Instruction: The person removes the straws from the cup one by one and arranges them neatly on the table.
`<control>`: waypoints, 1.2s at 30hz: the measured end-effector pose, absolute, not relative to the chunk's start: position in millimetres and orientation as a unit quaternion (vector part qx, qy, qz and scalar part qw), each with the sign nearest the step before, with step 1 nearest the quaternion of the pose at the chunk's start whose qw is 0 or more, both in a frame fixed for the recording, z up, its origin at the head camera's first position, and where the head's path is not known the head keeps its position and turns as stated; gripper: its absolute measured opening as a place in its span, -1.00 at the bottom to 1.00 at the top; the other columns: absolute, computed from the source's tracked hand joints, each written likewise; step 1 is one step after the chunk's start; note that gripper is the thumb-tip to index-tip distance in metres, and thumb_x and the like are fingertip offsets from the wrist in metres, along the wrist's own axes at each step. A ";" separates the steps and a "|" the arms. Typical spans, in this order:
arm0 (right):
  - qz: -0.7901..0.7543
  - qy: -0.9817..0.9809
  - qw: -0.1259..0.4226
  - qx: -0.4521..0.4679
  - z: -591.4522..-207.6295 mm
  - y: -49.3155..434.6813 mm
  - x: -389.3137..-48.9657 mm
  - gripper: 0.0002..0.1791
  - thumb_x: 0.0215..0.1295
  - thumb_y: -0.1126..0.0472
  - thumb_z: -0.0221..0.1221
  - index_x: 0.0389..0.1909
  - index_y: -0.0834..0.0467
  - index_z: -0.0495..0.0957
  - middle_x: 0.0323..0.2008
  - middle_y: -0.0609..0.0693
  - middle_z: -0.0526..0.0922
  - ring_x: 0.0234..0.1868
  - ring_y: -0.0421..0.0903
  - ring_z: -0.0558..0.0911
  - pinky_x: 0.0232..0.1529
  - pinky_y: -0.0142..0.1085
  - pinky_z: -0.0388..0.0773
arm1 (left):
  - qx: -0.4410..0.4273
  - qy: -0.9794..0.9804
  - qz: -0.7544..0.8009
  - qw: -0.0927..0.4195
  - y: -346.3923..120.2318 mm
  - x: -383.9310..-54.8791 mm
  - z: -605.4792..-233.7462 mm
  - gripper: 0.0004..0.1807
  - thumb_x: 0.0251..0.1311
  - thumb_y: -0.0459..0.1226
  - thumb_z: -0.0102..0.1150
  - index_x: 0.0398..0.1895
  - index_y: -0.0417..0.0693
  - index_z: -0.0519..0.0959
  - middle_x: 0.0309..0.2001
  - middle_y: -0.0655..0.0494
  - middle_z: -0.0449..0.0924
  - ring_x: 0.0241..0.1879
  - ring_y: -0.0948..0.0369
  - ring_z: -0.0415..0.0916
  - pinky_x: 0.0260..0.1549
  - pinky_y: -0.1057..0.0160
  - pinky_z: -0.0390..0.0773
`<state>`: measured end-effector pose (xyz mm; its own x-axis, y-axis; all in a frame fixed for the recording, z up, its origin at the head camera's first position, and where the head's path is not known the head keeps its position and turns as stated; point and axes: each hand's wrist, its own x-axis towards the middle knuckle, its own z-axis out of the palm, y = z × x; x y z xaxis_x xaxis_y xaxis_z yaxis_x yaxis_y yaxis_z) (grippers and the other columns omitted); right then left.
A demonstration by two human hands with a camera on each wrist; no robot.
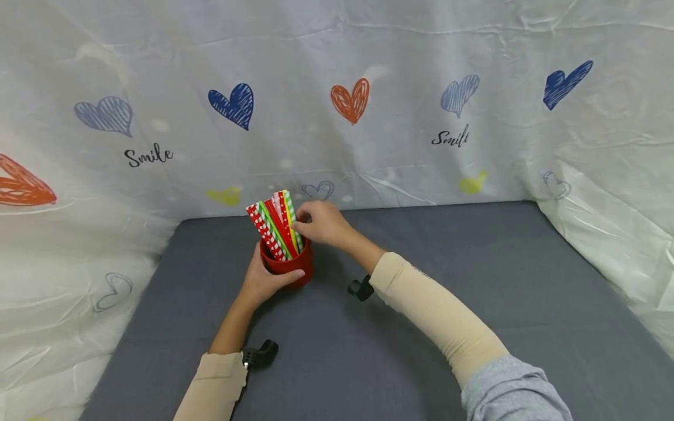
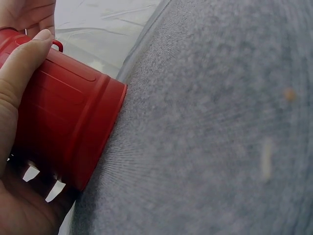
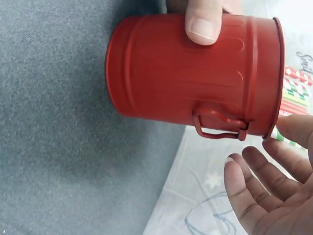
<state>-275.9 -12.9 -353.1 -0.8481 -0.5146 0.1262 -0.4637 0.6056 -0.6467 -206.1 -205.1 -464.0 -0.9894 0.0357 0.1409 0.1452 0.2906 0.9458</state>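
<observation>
A red metal bucket (image 1: 305,264) with a small side handle (image 3: 220,129) stands upright on the grey cloth. Several patterned paper straws (image 1: 271,225) in red, green, yellow and white lean in it, their tops fanned above the rim. My left hand (image 1: 260,279) grips the bucket from its left, thumb (image 2: 27,61) across the near side and fingers round beneath. At the rim's right side, my right hand (image 1: 322,223) pinches a green-and-white straw (image 1: 296,233) with thumb and index finger. Its other fingers (image 3: 259,181) are bent loosely beside the bucket.
The grey cloth-covered table (image 1: 474,280) reaches back to a white sheet (image 1: 400,52) printed with hearts and "Smile". Dark wrist cameras (image 1: 260,354) sit on both forearms, low over the table.
</observation>
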 end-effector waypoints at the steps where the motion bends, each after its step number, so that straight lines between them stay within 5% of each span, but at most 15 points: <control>1: -0.347 0.896 0.034 -0.275 -353.5 -13.7 -275.5 -0.79 0.41 0.11 0.25 -0.11 0.17 0.65 -0.19 -0.03 0.68 -0.28 -0.14 0.59 -0.32 -0.34 0.55 | -0.055 -0.802 -0.593 0.047 -204.8 -205.4 -463.7 0.09 -0.01 -0.20 0.59 0.49 -0.02 0.03 0.31 -0.02 0.30 0.24 0.01 0.33 0.13 -0.11 0.45; 15: -0.340 0.906 0.018 -0.251 -359.5 -18.7 -274.3 -0.83 0.40 0.11 0.25 -0.18 0.14 0.65 -0.28 -0.05 0.68 -0.37 -0.16 0.59 -0.40 -0.36 0.52 | -0.052 -0.796 -0.601 0.046 -199.1 -203.1 -459.7 0.07 0.00 -0.23 0.57 0.49 -0.02 0.04 0.31 -0.04 0.29 0.24 0.01 0.33 0.15 -0.11 0.44; 36: -0.410 0.869 -0.031 -0.275 -363.1 -12.7 -263.3 -0.81 0.47 0.16 0.16 -0.02 0.14 0.60 -0.16 -0.04 0.68 -0.16 -0.15 0.63 -0.17 -0.30 0.58 | -0.044 -0.792 -0.607 0.033 -200.6 -203.2 -458.0 0.07 0.03 -0.29 0.53 0.51 -0.03 0.00 0.36 -0.09 0.25 0.28 -0.03 0.28 0.18 -0.13 0.40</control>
<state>-263.3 -12.7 -363.1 -0.8473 -0.4521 0.2788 -0.5027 0.5131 -0.6957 -203.2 -200.6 -458.0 -0.9939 0.0306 0.1058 0.1101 0.2581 0.9598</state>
